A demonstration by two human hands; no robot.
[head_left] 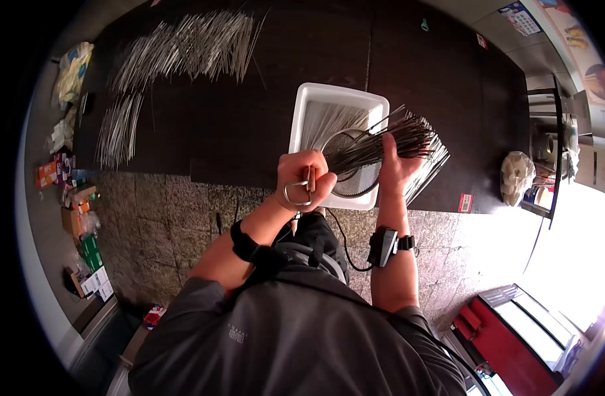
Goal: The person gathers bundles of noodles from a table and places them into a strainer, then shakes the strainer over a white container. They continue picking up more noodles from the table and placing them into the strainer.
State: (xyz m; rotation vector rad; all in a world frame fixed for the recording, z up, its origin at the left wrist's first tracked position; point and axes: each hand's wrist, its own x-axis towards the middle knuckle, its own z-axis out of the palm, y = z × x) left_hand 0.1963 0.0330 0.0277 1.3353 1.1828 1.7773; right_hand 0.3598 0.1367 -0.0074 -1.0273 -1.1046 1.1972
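Observation:
My left hand [305, 179] is closed around the wooden handle of a round wire-mesh strainer [365, 178], its metal hanging loop sticking out of the fist. The strainer is over a white plastic tub [294, 129] with thin metal skewers [335, 120] inside. A thick bundle of dark metal skewers [362, 151] lies across the strainer. My right hand [399, 166] grips this bundle near its right end, the thumb on top. Beside that hand, more skewers [434, 170] rest on the table by the tub.
The dark table [236, 125] has a large spread of skewers [197, 46] at the far left and a smaller pile [121, 132] nearer me. A plastic bag [518, 177] is at the right edge. A red label [465, 202] lies near the front edge.

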